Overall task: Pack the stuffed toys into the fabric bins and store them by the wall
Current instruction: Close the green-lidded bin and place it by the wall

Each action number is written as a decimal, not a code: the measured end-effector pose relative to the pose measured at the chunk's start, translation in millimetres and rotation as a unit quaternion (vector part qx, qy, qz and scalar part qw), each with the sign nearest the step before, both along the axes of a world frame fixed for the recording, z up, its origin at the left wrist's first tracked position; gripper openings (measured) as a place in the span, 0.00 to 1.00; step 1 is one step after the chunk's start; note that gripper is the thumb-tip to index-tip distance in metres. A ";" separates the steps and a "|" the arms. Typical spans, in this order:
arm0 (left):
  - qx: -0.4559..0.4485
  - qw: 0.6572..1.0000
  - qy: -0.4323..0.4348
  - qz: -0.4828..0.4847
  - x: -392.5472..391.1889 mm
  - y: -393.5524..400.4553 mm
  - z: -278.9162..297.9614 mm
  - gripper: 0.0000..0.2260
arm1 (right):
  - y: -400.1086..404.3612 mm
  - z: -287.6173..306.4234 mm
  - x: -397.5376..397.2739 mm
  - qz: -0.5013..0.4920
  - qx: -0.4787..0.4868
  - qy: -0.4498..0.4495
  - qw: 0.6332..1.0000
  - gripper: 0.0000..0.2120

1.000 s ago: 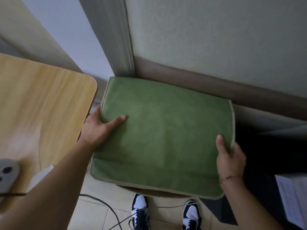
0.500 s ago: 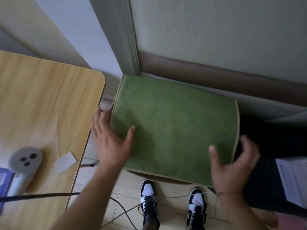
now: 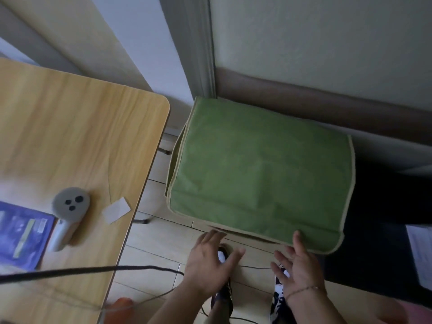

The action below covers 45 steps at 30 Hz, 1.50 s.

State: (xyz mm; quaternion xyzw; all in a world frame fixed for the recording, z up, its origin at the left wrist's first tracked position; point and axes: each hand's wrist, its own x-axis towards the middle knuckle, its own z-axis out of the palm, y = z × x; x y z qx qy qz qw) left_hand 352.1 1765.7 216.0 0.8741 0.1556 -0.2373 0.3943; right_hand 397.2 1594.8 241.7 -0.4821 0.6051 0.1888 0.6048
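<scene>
since the earlier frames both hands have been drawn back off the green lid toward the body, and the view has tipped further down. nearest, the left hand (image 3: 210, 260) is seen palm down with fingers spread and straight, its fingertips just at the near lower edge of the bin, and nothing is gripped by it. the right hand (image 3: 295, 267) is likewise held with an open grip, fingers splayed and slightly bent, the longest finger reaching up to the front hem of the lid; whether the hem is actually touched cannot be told. both forearms are angled in from the lower edge, above a pair of dark and white shoes (image 3: 224, 277) and thin cables (image 3: 140, 268) on the tiled floor. just beyond, the fabric bin (image 3: 259, 174) is found standing on the floor with its green lid flap closed over it and its far side close against the wall (image 3: 315, 43) and skirting; no stuffed toys can be seen, being presumably hidden inside. the bin is judged light and soft-sided, liable to sag or buckle if pressed in the middle, so it would best be taken at the two side walls or the piped edges with both hands. to the left, a wooden bench (image 3: 81, 136) carries a grey controller (image 3: 70, 204), a blue booklet (image 3: 21, 235) and a small pale slip (image 3: 115, 209).
</scene>
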 end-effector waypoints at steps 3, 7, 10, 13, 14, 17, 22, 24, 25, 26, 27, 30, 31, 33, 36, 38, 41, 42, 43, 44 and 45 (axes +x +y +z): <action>-0.287 0.926 0.088 0.230 19.4 -19.9 12.2 0.35 | 0.6 8.5 10.0 -0.045 0.021 -0.051 0.997 0.23; -0.458 0.758 0.138 0.444 37.3 -41.7 8.1 0.40 | 7.8 9.2 5.3 -0.087 0.063 -0.096 0.990 0.14; -0.501 0.716 0.128 0.469 49.3 -48.7 5.5 0.30 | 16.9 -5.3 1.0 -0.100 0.065 -0.088 0.989 0.17; -0.417 0.756 0.141 0.485 49.4 -44.0 -7.3 0.08 | 23.1 -31.9 17.4 -0.138 0.071 -0.050 0.987 0.22; -0.386 0.768 0.154 0.488 50.1 -38.7 -11.9 0.05 | 24.0 -40.7 24.9 -0.148 0.076 -0.038 0.985 0.23; -0.318 0.766 0.184 0.527 58.1 -22.0 -21.0 0.09 | 25.2 -56.0 34.3 -0.166 0.098 -0.001 0.981 0.26; -0.328 0.723 0.220 0.567 72.9 -33.6 -4.0 0.11 | 20.9 -40.9 43.0 -0.214 0.157 0.021 0.964 0.12; -0.387 0.678 0.228 0.582 89.0 -33.5 14.4 0.18 | 12.7 -34.7 51.4 -0.237 0.155 0.006 0.959 0.11; -0.415 0.650 0.240 0.590 99.4 -32.0 24.3 0.24 | 6.9 -31.9 54.4 -0.245 0.160 0.005 0.956 0.12; -0.433 0.622 0.254 0.601 110.9 -29.0 30.5 0.30 | 1.7 -25.8 56.5 -0.246 0.173 0.005 0.954 0.11; -0.453 0.592 0.261 0.613 122.6 -26.2 37.5 0.34 | -1.9 -17.7 58.3 -0.240 0.193 0.012 0.951 0.08; -0.442 0.571 0.272 0.637 146.7 -25.1 41.5 0.35 | -9.0 -1.6 66.0 -0.238 0.252 0.030 0.938 0.10; -0.425 0.576 0.269 0.645 151.1 -27.6 43.1 0.34 | -9.7 1.0 71.5 -0.233 0.274 0.022 0.933 0.15; -0.400 0.585 0.252 0.658 155.7 -33.3 40.4 0.33 | -10.2 -6.2 83.7 -0.244 0.282 0.014 0.928 0.29; -0.404 0.578 0.242 0.666 158.4 -39.1 28.1 0.33 | -8.3 -25.6 97.4 -0.238 0.242 0.032 0.940 0.40; -0.420 0.556 0.252 0.672 157.9 -37.3 13.1 0.32 | -7.6 -33.7 98.7 -0.239 0.219 0.045 0.945 0.41; -0.384 0.529 0.265 0.709 159.0 -30.8 0.3 0.30 | -0.9 -43.5 94.1 -0.237 0.204 0.036 0.949 0.36; -0.374 0.532 0.263 0.713 159.3 -30.4 -1.2 0.30 | 1.3 -43.5 93.1 -0.237 0.205 0.028 0.949 0.34; -0.374 0.537 0.260 0.710 158.3 -30.8 -3.0 0.31 | 1.5 -42.8 92.5 -0.235 0.203 0.021 0.950 0.31; -0.382 0.545 0.252 0.702 155.6 -30.6 -3.5 0.31 | -0.3 -41.1 90.0 -0.233 0.203 0.018 0.951 0.27; -0.399 0.557 0.243 0.686 151.3 -30.2 0.4 0.30 | -3.7 -34.5 85.7 -0.224 0.207 0.015 0.952 0.24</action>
